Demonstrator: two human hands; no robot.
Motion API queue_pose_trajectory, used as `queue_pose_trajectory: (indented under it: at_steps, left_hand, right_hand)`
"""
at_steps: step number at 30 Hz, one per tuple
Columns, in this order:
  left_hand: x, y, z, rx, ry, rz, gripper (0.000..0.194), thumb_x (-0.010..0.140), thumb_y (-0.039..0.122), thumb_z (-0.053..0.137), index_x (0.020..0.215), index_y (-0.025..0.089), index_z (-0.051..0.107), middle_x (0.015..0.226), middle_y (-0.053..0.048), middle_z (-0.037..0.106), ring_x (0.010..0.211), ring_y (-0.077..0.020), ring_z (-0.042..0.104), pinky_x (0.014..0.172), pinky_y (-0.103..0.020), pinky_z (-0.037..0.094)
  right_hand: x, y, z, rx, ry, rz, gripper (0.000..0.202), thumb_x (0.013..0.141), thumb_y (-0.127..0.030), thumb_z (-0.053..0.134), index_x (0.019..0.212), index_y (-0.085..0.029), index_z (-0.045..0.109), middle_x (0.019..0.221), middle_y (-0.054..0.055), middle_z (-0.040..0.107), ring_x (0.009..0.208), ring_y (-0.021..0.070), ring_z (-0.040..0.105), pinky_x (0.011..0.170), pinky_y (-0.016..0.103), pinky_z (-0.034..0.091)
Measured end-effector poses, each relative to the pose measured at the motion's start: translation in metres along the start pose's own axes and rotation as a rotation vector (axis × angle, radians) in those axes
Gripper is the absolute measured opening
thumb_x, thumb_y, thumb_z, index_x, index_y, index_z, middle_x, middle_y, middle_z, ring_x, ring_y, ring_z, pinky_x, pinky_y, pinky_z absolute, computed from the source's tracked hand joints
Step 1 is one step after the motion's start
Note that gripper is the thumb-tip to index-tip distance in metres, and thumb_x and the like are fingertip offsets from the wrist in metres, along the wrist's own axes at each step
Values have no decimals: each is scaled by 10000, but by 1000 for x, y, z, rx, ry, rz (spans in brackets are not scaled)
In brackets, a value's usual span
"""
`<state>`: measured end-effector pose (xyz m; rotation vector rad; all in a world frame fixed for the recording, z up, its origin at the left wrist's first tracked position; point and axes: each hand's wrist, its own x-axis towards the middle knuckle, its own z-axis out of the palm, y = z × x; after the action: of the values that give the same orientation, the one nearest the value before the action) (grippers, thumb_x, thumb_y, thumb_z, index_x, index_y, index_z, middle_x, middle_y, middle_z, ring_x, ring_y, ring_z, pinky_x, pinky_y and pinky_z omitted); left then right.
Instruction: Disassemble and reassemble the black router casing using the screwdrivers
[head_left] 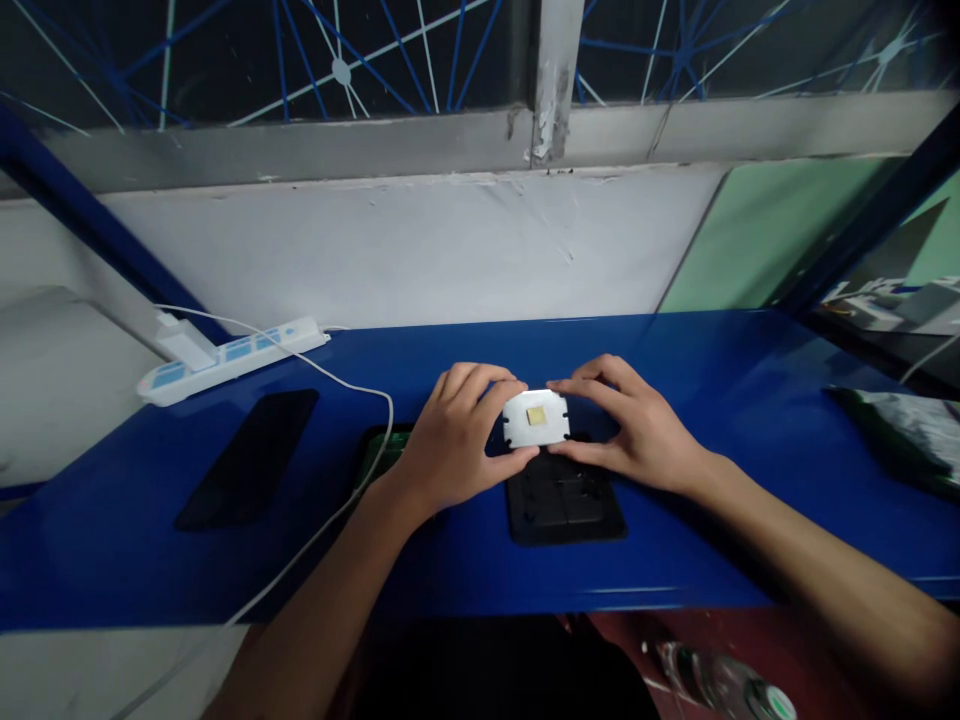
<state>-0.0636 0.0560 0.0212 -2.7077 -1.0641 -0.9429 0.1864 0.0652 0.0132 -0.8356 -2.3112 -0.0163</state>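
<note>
Between my two hands is a small white plate (517,425) with notched edges and a yellowish square at its middle. My left hand (457,440) pinches its left side, thumb below and fingers above. On the right side, my right hand (637,425) grips it the same way. The plate is raised above the blue table, its face turned toward me. Below it lies a black tray-like part (566,505) with raised details inside, partly covered by the plate and hands. A dark-rimmed green item (382,445) sits behind my left wrist, mostly hidden.
A black flat panel (251,455) lies on the left of the blue table (697,350). Behind it are a white power strip (240,358) with a plugged-in adapter and a white cable (360,388) crossing under my left arm. At far right is a silvery bag (911,430). A plastic bottle (720,680) lies below the table edge.
</note>
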Motion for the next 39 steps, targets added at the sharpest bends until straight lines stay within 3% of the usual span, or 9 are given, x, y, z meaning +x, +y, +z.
queue_pose_trajectory:
  at_steps: [5, 8, 11, 15, 22, 33, 39]
  left_hand:
    - [0, 3, 0, -49, -34, -4, 446, 798, 322, 770, 1152, 224, 516, 1149, -72, 614, 1069, -287, 529, 897, -447, 468]
    - [1, 7, 1, -109, -90, -47, 440, 769, 333, 810, 1098, 224, 538, 1119, -58, 628, 1044, -276, 537, 878, -435, 465]
    - [2, 12, 1, -187, -144, -86, 455, 731, 335, 846, 1064, 226, 556, 1090, -46, 636, 1012, -267, 548, 854, -427, 466]
    - [4, 19, 1, -255, -206, -129, 453, 705, 319, 861, 1042, 234, 571, 1080, -34, 642, 1003, -266, 556, 837, -422, 473]
    - [3, 24, 9, -245, -324, -121, 413, 678, 327, 872, 962, 234, 587, 1043, -24, 649, 989, -268, 564, 867, -445, 475]
    - [1, 25, 16, -149, -327, -65, 391, 740, 463, 832, 944, 215, 608, 1068, -56, 642, 995, -285, 571, 845, -466, 491]
    - [0, 25, 13, -185, -274, -73, 357, 771, 380, 818, 1030, 228, 626, 1101, -50, 657, 1032, -276, 578, 902, -465, 483]
  right_hand:
    - [2, -2, -1, 31, -41, -25, 560, 859, -557, 674, 1284, -205, 578, 1092, 110, 587, 986, 265, 583, 831, 456, 529]
    - [3, 1, -8, 93, -37, -35, 581, 895, -648, 545, 1265, -203, 595, 1101, 116, 586, 1010, 278, 580, 859, 476, 519]
    - [3, 6, -13, 95, 4, 19, 493, 992, -565, 408, 1269, -202, 593, 1102, 117, 589, 1029, 273, 576, 890, 482, 506]
    - [2, 12, -11, 48, 30, 128, 328, 1001, -429, 489, 1199, -203, 621, 1077, 104, 604, 1021, 262, 588, 880, 459, 515]
    - [3, 19, -3, 30, -31, 205, 314, 993, -429, 513, 1164, -199, 644, 1081, 104, 639, 1006, 254, 584, 907, 465, 507]
    - [3, 25, -2, 13, 45, 260, 249, 985, -394, 528, 1054, -206, 676, 983, 77, 689, 915, 233, 603, 854, 417, 501]
    - [3, 31, 1, -38, 35, 319, 254, 976, -395, 537, 1031, -198, 687, 963, 79, 694, 905, 238, 599, 841, 413, 502]
